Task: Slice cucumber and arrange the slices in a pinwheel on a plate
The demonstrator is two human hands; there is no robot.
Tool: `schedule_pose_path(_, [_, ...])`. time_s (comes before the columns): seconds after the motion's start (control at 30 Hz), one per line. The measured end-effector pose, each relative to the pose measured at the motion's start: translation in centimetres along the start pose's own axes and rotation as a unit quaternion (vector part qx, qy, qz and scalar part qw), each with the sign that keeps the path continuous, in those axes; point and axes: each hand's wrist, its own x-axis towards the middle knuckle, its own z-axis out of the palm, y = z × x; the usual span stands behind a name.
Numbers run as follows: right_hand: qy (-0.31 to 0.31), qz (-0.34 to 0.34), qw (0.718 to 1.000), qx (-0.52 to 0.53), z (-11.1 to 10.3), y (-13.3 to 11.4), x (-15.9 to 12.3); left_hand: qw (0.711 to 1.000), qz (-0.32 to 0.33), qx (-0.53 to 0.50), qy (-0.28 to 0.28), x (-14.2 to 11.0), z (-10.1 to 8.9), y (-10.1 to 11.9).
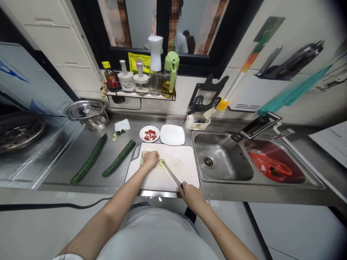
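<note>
My left hand [150, 159] is closed over a piece of cucumber [142, 157] on the white cutting board [179, 173], pale green showing at both sides of the fingers. My right hand [192, 195] grips the handle of a knife [171, 173] at the board's front edge. The blade runs up and left, and its tip meets the cut cucumber end [162, 163] beside my left fingers.
Two whole cucumbers [89, 159] [119, 158] lie left of the board, with cut ends [118, 135] behind them. A dish of red bits [149, 134] and an empty white plate [172, 134] sit behind the board. A steel pot [88, 114] stands left, the sink [222, 159] right.
</note>
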Motion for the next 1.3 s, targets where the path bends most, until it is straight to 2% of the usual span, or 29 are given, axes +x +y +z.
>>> schedule_pose_path(0.23, [-0.007,0.005,1.000,0.006,0.2,0.2,-0.5,0.999,0.023,0.008,0.028,-0.7,1.0,0.0])
schedule_pose_path(0.67, [-0.011,0.014,0.999,0.030,0.9,1.4,-1.0,0.999,0.036,0.019,0.029,-1.4,1.6,0.1])
schedule_pose_path(0.93, [0.048,-0.007,0.979,0.198,2.1,4.0,-0.1,0.999,0.037,0.018,0.027,-1.7,1.4,0.3])
schedule_pose_path(1.3, [0.078,0.043,0.962,0.256,2.0,5.6,2.2,0.998,0.044,-0.012,0.034,-1.8,1.1,0.6])
